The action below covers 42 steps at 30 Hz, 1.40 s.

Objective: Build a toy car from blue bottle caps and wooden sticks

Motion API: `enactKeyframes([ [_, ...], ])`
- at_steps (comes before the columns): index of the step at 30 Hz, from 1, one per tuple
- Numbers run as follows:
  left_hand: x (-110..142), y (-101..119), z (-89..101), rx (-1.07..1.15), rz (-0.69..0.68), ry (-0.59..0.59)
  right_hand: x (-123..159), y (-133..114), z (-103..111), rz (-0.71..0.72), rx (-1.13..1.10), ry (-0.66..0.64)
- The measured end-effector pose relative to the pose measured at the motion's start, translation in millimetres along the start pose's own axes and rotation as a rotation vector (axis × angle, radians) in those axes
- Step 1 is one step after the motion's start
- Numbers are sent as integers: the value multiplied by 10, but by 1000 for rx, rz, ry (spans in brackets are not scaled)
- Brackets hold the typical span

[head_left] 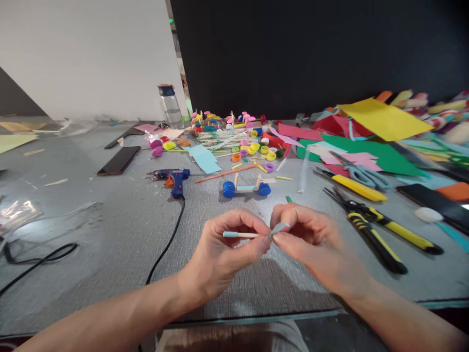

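Between thumb and fingers, my left hand point(234, 244) pinches a thin pale stick point(246, 235) whose left end is wrapped in light blue. My right hand point(311, 237) meets it at the fingertips, pinching a small light blue paper strip point(280, 228) at the stick's right end. A green tip point(289, 199) pokes out above the right fingers; what it belongs to is hidden. Just beyond my hands stands a small craft frame with blue bottle-cap wheels point(229, 189), pale upright sticks and a light blue strip across its middle.
A blue glue gun point(178, 182) lies left of centre, its black cord running toward me. Pliers point(370, 215), a yellow utility knife point(359, 188) and scissors point(361, 173) lie at right. Farther back are a phone point(119, 161), a water bottle point(170, 105), colored caps and paper sheets.
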<state>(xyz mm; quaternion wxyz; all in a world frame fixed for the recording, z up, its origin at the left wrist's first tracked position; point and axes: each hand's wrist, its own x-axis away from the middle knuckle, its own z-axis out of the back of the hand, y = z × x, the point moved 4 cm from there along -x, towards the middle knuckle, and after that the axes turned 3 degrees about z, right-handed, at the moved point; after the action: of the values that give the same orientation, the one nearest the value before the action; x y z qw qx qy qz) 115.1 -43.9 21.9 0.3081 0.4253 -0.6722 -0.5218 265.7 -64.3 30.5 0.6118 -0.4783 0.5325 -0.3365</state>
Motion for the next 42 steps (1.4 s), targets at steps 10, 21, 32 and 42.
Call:
enactKeyframes([
  [10,-8,-39,41,142,51,-12,34,-98,14,211,267,-23],
  [21,-22,-53,28,223,68,-50,38,-198,1,481,499,-16],
  [32,19,4,44,37,15,-50,95,-156,13,433,410,-12],
  [42,2,5,47,54,-34,-23,69,-161,-3,442,436,-12],
])
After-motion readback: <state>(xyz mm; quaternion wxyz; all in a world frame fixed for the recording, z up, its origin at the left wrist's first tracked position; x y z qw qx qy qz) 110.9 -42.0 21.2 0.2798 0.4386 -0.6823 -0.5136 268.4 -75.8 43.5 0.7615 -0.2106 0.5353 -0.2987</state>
